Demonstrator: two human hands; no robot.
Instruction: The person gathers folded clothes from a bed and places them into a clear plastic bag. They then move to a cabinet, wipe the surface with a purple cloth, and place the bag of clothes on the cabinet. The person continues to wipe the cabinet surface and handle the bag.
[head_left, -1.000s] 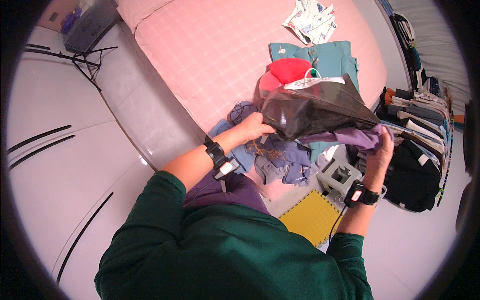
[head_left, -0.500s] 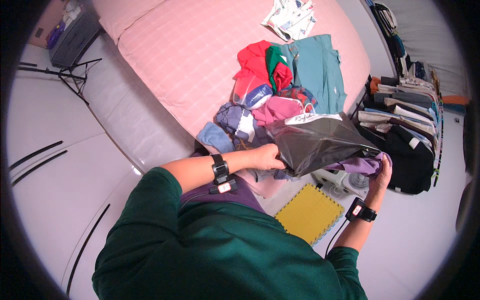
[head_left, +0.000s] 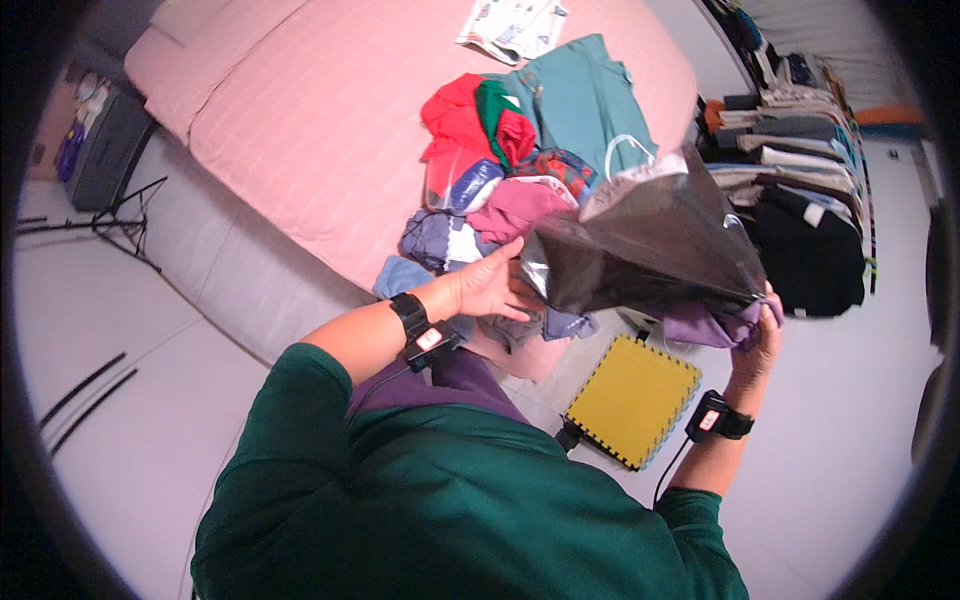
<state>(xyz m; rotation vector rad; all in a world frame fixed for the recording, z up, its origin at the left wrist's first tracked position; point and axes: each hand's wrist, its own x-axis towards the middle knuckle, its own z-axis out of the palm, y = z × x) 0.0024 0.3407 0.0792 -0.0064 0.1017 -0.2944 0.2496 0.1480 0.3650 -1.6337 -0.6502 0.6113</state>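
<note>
A black plastic shopping bag (head_left: 650, 250) with a white panel and a white loop handle hangs in front of me, over the edge of the bed. My right hand (head_left: 762, 335) is closed round a bunched purple garment (head_left: 705, 325) at the bag's right end. At its left corner, my left hand (head_left: 492, 285) is open with fingers apart; whether it touches the plastic I cannot tell. Behind the bag lie a pink cloth (head_left: 515, 208), a red garment (head_left: 455, 115) with a green one (head_left: 493, 108), and a bluish-purple garment (head_left: 425, 238).
The pink-covered bed (head_left: 300, 130) bears a teal garment (head_left: 580, 100) and white patterned shorts (head_left: 512, 28). A rack of hanging clothes (head_left: 800, 170) stands at the right. On the floor lies a yellow foam mat (head_left: 635, 400). Farther left are a black metal stand (head_left: 125, 225) and a grey cabinet (head_left: 105, 150).
My left hand has let go of the bag's corner and spread its fingers, moving up and left. The bag has tilted up, with its handle now standing. The view has shifted.
</note>
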